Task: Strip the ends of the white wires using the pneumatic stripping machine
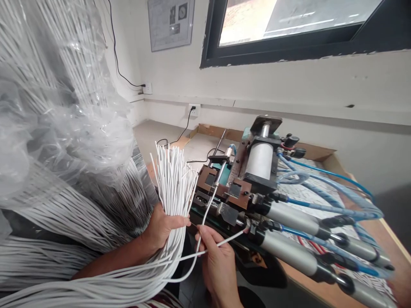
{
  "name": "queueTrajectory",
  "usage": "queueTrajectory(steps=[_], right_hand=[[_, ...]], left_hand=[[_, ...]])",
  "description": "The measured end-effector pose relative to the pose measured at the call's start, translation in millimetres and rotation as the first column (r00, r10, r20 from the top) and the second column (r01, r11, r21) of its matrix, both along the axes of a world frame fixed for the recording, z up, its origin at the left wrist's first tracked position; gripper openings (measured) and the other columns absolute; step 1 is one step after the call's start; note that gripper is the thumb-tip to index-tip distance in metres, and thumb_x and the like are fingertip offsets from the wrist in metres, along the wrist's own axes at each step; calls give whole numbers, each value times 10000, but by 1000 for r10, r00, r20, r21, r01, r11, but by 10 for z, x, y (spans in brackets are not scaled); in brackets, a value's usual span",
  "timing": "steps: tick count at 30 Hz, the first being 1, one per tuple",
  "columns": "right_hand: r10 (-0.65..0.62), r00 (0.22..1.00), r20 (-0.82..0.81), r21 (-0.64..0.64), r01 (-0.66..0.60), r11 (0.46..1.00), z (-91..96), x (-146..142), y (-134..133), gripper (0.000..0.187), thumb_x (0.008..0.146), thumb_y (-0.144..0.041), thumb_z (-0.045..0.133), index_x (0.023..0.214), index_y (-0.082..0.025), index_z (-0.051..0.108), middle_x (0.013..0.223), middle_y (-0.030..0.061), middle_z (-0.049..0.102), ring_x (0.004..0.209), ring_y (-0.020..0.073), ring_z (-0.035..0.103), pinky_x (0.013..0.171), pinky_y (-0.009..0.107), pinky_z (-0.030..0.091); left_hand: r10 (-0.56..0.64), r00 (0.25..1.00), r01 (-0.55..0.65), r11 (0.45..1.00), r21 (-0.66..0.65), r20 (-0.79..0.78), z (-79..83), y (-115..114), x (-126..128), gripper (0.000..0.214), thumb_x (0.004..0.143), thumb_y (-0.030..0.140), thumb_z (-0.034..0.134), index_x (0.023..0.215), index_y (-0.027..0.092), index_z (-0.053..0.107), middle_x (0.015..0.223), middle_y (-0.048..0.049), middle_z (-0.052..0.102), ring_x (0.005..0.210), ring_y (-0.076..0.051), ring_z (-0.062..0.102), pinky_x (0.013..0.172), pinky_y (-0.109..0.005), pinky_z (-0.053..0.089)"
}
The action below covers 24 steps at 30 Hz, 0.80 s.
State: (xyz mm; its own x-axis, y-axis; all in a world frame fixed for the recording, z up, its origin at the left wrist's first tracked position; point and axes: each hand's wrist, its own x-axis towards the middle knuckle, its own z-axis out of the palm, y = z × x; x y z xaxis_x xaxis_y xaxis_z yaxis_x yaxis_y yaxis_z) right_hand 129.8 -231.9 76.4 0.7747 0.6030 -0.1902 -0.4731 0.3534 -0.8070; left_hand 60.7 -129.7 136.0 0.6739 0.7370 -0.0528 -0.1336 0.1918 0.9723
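My left hand (pixel 162 229) is closed around a thick bundle of white wires (pixel 175 179), whose cut ends fan upward. My right hand (pixel 215 256) pinches white wires (pixel 210 203) between thumb and fingers. One of them runs up to the jaws of a pneumatic wire machine (pixel 236 188); another (pixel 229 239) points right toward its front. The rest of the white wire loops down across my lap at the lower left.
A big heap of white wires in clear plastic wrap (pixel 58 128) fills the left. Grey air cylinders (pixel 295 220) with blue hoses (pixel 337 188) stretch right over a wooden bench (pixel 390 239). Black cables run to wall sockets (pixel 194 110) behind.
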Motion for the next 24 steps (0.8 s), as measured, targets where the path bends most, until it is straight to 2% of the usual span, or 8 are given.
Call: queueTrajectory(steps=[3,5,8,10,13,16,18,24], right_hand=[[18,999,-31,4,-18,1000,80,31,40,325,605,-396,748,789,-135,689,541,-16,525,479,94,390,460,223,289],[78,995,-58,36,-76,996,127,48,89,364,610,-418,739,838,-138,694,525,-26,509,477,95,391,473,227,307],[152,988,-16,49,-151,987,159,52,152,361,601,-402,751,854,-151,695,603,4,592,517,111,452,523,249,356],[102,992,76,23,-104,994,157,36,164,320,589,-365,768,824,-158,698,721,35,651,601,139,517,593,272,390],[-44,986,160,-11,46,999,141,-5,142,284,613,-363,754,800,-158,693,698,22,653,602,130,515,603,267,394],[-155,985,70,2,155,988,125,-42,123,303,620,-378,747,816,-160,669,648,9,642,543,107,485,551,247,384],[-198,980,-5,30,198,980,122,-50,129,305,606,-371,756,805,-163,656,639,5,640,519,96,477,526,235,378],[-238,963,-124,21,243,970,168,8,171,329,521,-353,787,737,-156,637,580,-5,610,485,98,476,478,230,372]], left_hand=[[-13,1000,13,1000,10,7,7,-16,-3,214,472,139,746,661,115,649,613,-3,627,575,-132,555,569,-242,439],[-42,999,41,999,15,23,6,-34,-6,204,487,139,741,663,115,641,603,0,623,560,-131,550,562,-246,439],[-82,995,81,997,18,55,-2,-57,-19,223,513,150,720,721,126,643,609,2,627,558,-141,552,568,-265,445],[-78,994,76,996,38,78,-5,-61,-32,271,507,137,716,770,134,650,659,0,644,611,-145,561,606,-262,447],[-39,998,37,998,42,56,3,-49,-49,242,485,129,728,715,129,651,651,7,644,618,-132,552,610,-238,434],[6,1000,-6,1000,22,8,39,-28,-49,175,470,131,729,618,120,637,573,18,618,553,-117,537,559,-223,415],[22,1000,-22,999,24,3,84,-18,-38,169,471,117,720,620,123,641,572,21,620,548,-114,540,556,-219,410],[35,999,-35,999,34,-23,204,5,18,155,468,104,718,608,115,653,559,12,623,547,-122,541,561,-230,408]])
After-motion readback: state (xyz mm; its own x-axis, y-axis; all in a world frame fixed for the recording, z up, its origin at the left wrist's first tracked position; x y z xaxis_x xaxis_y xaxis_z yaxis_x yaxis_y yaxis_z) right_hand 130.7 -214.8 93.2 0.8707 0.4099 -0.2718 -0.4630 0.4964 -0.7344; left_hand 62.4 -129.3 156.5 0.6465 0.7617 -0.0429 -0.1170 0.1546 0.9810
